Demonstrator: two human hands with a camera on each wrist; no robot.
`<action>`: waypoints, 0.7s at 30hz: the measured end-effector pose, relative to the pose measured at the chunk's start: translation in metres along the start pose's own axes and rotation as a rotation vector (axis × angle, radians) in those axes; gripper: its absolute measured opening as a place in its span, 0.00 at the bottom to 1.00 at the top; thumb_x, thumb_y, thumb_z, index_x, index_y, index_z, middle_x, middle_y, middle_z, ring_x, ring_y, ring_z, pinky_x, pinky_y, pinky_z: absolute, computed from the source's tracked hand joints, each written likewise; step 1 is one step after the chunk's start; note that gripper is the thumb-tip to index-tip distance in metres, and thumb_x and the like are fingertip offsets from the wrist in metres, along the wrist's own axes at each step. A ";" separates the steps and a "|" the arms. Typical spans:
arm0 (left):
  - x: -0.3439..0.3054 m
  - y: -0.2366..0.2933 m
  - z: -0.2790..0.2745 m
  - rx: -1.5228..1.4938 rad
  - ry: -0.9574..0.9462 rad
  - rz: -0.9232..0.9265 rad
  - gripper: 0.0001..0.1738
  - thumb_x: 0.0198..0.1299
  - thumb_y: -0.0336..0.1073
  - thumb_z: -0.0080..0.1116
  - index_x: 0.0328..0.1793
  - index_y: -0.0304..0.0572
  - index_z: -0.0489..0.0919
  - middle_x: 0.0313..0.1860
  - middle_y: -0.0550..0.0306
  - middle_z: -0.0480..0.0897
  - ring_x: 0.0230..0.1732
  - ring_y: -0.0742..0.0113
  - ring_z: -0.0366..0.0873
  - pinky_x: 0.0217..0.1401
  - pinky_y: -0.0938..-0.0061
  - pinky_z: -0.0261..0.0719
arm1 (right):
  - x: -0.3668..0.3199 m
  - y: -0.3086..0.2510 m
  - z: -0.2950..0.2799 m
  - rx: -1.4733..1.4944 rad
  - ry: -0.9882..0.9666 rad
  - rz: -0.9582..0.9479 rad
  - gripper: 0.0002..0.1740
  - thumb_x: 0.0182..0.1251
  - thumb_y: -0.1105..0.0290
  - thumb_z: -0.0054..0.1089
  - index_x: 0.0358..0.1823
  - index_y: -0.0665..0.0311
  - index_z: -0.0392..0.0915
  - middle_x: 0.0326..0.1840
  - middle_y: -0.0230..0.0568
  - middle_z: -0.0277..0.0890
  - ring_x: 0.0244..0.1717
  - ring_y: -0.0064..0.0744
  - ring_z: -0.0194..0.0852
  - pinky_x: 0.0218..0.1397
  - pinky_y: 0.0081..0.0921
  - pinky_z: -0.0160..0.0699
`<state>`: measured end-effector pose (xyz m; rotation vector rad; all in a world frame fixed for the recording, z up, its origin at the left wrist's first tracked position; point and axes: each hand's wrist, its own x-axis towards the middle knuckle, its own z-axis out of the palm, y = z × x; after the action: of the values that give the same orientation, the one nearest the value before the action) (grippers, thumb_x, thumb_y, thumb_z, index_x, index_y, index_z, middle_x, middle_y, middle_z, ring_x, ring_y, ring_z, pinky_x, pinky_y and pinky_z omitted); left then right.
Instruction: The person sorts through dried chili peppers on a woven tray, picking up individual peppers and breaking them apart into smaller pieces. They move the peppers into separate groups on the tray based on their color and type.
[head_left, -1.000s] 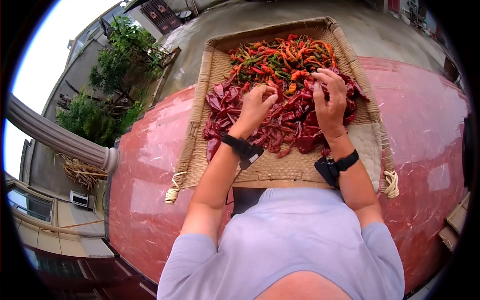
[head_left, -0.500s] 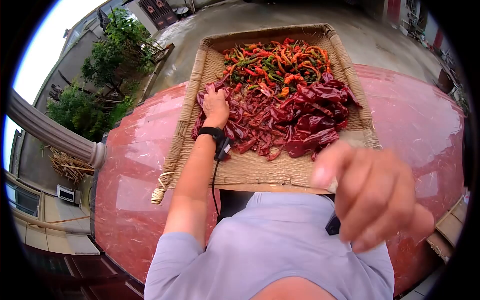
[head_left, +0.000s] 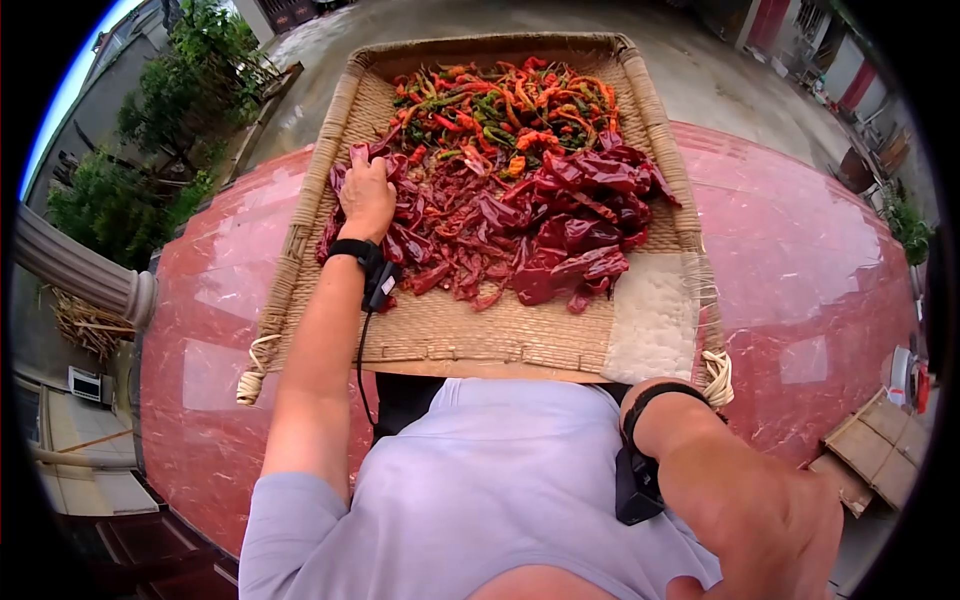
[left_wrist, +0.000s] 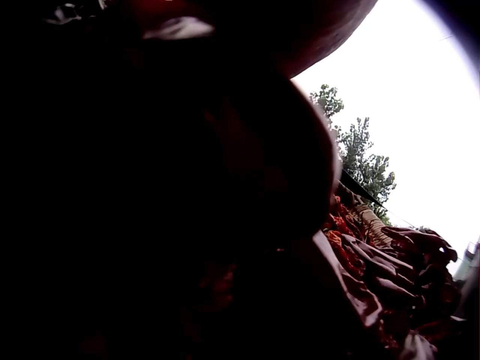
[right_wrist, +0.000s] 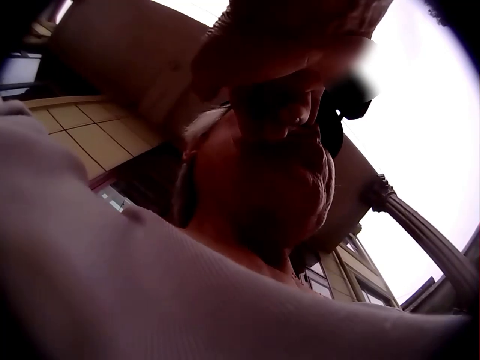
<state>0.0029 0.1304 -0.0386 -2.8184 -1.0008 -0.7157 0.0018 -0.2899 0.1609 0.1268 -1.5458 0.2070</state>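
Note:
A woven tray [head_left: 470,350] holds dark red dried peppers [head_left: 590,195] in front and orange, red and green chillies [head_left: 500,105] behind them. My left hand [head_left: 368,195] rests among the dark red peppers by the tray's left rim, its fingertips partly hidden; whether they grip a pepper cannot be told. In the left wrist view, that hand [left_wrist: 225,150] is a dark shape beside peppers [left_wrist: 382,277]. Away from the tray, my right hand [head_left: 765,510] is raised close to the head camera. The right wrist view shows it [right_wrist: 292,45] at the face, finger shape unclear.
A pale patch [head_left: 655,315] covers the tray's near right corner. Red stone flooring [head_left: 790,240] surrounds the tray. Flattened cardboard [head_left: 880,440] lies at the right, with a column [head_left: 90,265] and green plants [head_left: 110,200] at the left. A cable hangs from my left wrist camera.
My left hand moved from the middle of the tray to its left side. My right hand left the peppers and came back toward the head. The view has turned rightward.

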 end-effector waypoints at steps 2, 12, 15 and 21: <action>-0.001 0.001 -0.002 0.019 0.013 0.014 0.13 0.57 0.32 0.68 0.47 0.39 0.79 0.52 0.42 0.77 0.53 0.41 0.80 0.52 0.50 0.83 | -0.007 0.007 0.012 -0.042 0.081 -0.085 0.24 0.75 0.66 0.44 0.14 0.57 0.67 0.17 0.33 0.66 0.25 0.32 0.79 0.43 0.21 0.82; -0.007 0.039 -0.065 -0.689 0.032 -0.111 0.16 0.64 0.41 0.67 0.50 0.37 0.85 0.39 0.51 0.88 0.40 0.58 0.86 0.46 0.65 0.82 | -0.025 0.057 -0.088 0.063 0.377 0.281 0.31 0.87 0.53 0.36 0.26 0.57 0.79 0.19 0.33 0.72 0.19 0.26 0.59 0.69 0.37 0.57; -0.017 0.063 -0.097 -0.954 -0.139 -0.106 0.16 0.67 0.40 0.66 0.51 0.33 0.84 0.36 0.58 0.87 0.37 0.73 0.82 0.43 0.74 0.80 | -0.051 0.078 -0.110 0.131 0.516 0.274 0.35 0.87 0.45 0.27 0.31 0.58 0.78 0.22 0.34 0.72 0.22 0.27 0.60 0.66 0.39 0.61; -0.030 0.086 -0.122 -1.201 -0.318 -0.072 0.19 0.70 0.45 0.65 0.56 0.36 0.81 0.37 0.64 0.82 0.36 0.79 0.78 0.42 0.80 0.74 | -0.065 0.088 -0.112 0.174 0.656 0.321 0.33 0.87 0.47 0.30 0.31 0.58 0.77 0.22 0.35 0.71 0.22 0.27 0.60 0.62 0.36 0.65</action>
<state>-0.0144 0.0194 0.0648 -4.0271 -0.8655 -1.2111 0.0918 -0.1839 0.0892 -0.0536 -0.8837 0.5775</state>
